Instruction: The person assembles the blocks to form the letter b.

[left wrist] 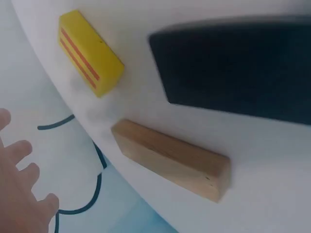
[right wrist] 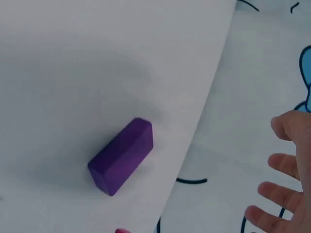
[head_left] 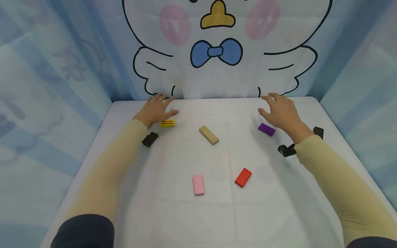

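Note:
My left hand [head_left: 156,111] reaches to the far left of the table with fingers spread. Beside its thumb lies a yellow block [head_left: 167,123] with red stripes. A brown wooden block [left wrist: 170,160] rests near the yellow one in the left wrist view; the left arm seems to hide it in the head view. At the far right, my right hand [head_left: 280,112] is extended, its fingers apart and grasping nothing. Just in front of it lies a purple block [head_left: 266,129]. A sliver of something magenta [right wrist: 122,231] shows at the bottom of the right wrist view.
A tan block [head_left: 209,135] lies mid-table. Nearer are a pink block [head_left: 198,184] and a red block [head_left: 243,177]. Black pieces show beside the left wrist [head_left: 150,139] and right wrist [head_left: 286,150]. A printed curtain [head_left: 217,81] hangs behind the white table [head_left: 214,224].

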Demonstrator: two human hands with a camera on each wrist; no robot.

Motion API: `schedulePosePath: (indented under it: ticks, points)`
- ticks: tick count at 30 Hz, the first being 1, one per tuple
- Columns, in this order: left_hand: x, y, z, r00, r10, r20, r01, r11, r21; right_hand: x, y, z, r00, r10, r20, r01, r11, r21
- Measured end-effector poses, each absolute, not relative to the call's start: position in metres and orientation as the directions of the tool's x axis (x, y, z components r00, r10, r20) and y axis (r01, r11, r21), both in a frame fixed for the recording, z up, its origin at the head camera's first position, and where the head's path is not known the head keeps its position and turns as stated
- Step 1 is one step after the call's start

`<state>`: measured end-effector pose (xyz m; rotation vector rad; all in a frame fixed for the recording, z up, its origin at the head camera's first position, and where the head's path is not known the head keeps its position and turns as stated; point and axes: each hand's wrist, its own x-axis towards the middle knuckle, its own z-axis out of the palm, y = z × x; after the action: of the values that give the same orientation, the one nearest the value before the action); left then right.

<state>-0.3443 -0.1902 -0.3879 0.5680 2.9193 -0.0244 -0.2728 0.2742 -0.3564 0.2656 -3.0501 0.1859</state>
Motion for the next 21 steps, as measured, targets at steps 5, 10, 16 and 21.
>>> schedulePosePath:
  ticks: [5, 10, 16, 21]
  points:
    - [-0.331, -0.211, -0.386, -0.912, 0.373, -0.171, 0.366, 0.928, 0.073, -0.254, 0.254, -0.36, -0.975, -0.209, 0.07, -0.216, 0.969, -0.12]
    - [-0.323, -0.225, -0.389, -0.922, 0.325, -0.212, 0.313, 0.945, 0.091, -0.235, 0.242, -0.367, -0.966, -0.248, 0.078, -0.258, 0.951, -0.169]
    - [-0.314, -0.237, -0.4, -0.92, 0.331, -0.211, 0.304, 0.941, 0.149, -0.217, 0.228, -0.376, -0.961, -0.268, 0.065, -0.276, 0.938, -0.212]
    - [-0.3, -0.242, -0.402, -0.904, 0.383, -0.188, 0.341, 0.914, 0.222, -0.2, 0.215, -0.381, -0.961, -0.275, 0.033, -0.274, 0.922, -0.274]
